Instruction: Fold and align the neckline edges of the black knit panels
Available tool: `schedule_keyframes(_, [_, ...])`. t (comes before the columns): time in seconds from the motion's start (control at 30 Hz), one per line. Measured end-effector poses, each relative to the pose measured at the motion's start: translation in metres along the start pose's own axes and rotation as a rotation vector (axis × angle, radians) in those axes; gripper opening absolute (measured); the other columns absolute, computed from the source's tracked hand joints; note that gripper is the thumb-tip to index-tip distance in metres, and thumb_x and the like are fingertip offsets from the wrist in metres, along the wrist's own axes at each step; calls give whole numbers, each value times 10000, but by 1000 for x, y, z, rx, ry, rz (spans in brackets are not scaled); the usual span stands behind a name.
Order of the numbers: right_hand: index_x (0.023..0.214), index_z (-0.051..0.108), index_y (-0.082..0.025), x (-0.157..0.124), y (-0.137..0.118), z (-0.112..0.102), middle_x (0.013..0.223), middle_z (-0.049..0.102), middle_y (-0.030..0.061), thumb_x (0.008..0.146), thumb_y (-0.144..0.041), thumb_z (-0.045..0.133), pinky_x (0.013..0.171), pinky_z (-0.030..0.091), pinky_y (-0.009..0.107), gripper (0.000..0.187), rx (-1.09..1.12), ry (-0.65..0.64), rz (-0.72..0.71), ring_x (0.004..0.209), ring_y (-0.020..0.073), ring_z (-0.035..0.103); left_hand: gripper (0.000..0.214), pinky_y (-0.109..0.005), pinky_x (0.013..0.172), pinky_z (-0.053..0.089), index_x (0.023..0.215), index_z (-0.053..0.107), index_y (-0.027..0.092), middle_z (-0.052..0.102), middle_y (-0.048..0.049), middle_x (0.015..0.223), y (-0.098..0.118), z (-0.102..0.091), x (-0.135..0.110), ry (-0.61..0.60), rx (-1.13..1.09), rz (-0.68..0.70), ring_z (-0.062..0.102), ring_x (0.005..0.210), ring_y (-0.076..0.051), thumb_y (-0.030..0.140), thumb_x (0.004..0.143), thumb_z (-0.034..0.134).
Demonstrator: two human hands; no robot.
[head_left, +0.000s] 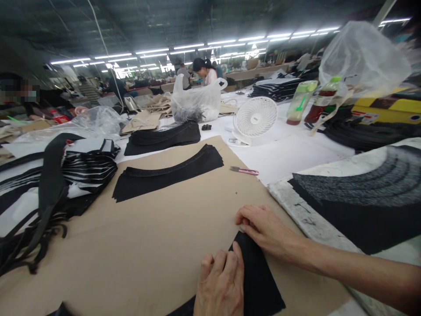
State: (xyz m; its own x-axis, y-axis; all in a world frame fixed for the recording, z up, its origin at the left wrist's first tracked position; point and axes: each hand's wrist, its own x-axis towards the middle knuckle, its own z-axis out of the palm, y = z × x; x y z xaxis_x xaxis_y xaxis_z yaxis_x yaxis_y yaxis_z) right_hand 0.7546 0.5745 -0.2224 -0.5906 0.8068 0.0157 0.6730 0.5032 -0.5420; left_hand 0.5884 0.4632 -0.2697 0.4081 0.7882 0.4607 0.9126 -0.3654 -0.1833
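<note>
A dark, curved black fabric piece (259, 272) lies on the tan board at the near right. My right hand (263, 226) is at its upper corner, thumb and fingers pinched together on the edge. Next to it, my left hand (222, 281) presses on the same piece with fingers bent and close together; what is under the fingertips is hidden. Farther up the board rests a stack of curved black fabric pieces (171, 173). Pink-handled thread snips (244, 170) lie near the board's right edge, away from both hands.
To the right, more black fabric (368, 219) lies on a pale slab. Striped black-and-white pieces with straps (88, 171) are heaped at left. Behind the tan board (131, 245) stand a white fan (255, 117), bottles (301, 103) and a plastic bag (197, 98). Several people sit farther back.
</note>
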Motion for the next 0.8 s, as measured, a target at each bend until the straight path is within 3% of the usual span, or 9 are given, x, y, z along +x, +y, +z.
schedule_keyframes(0.1, [886,567,-211,-1,-2,-1,856,599,-12,866,-193,608,762,316,341,49,-9,-8,-12,785,179,542,420,-338,799,386,1276,560,162,518,-58,915,0,1,-1,-1,-5,0,454,859,-191,177,864,480])
schedule_keyframes(0.2, [899,558,-208,0,-1,-2,874,594,-16,815,-243,698,748,315,334,167,-42,-6,-32,787,184,548,411,-341,800,388,1278,567,182,526,-51,910,1,1,-1,-5,-20,-7,455,846,-187,189,879,470])
schedule_keyframes(0.3, [891,551,-209,3,6,-2,857,598,-18,880,-167,590,740,320,330,58,-52,-10,-55,789,181,555,390,-343,806,384,1257,583,161,541,-53,913,0,0,-1,-4,-39,-9,463,854,-186,188,888,459])
schedule_keyframes(0.4, [894,552,-214,4,11,-3,900,602,-4,944,-119,451,773,340,329,147,-44,-18,-89,842,183,562,387,-345,816,369,1250,580,121,557,-51,912,-2,-2,0,21,-67,-13,466,864,-182,170,893,441])
schedule_keyframes(0.47, [944,556,-219,1,11,-4,960,598,5,951,-203,513,802,354,337,46,-50,-16,-109,874,193,562,391,-348,820,356,1250,577,106,568,-47,905,-2,-2,0,34,-91,-18,465,858,-181,161,895,425])
schedule_keyframes(0.6, [1046,540,-218,-3,9,0,1033,588,22,863,-310,684,809,366,359,249,-99,40,-109,927,227,563,429,-355,821,348,1270,561,108,597,-49,909,1,-2,-1,24,-124,-29,485,848,-187,129,861,434])
schedule_keyframes(0.7, [1028,545,-206,-2,13,4,1015,590,34,925,-164,518,809,372,362,114,-99,59,-120,906,217,569,501,-364,829,355,1303,525,90,628,-60,918,1,-3,-4,44,-186,-61,517,853,-194,93,807,461])
schedule_keyframes(0.8, [1040,547,-200,-2,15,4,1014,587,49,933,-80,388,824,384,360,226,-77,71,-157,910,208,564,556,-371,835,369,1340,493,143,660,-76,1013,-8,-8,-9,-5,-377,-139,557,945,-209,80,790,447])
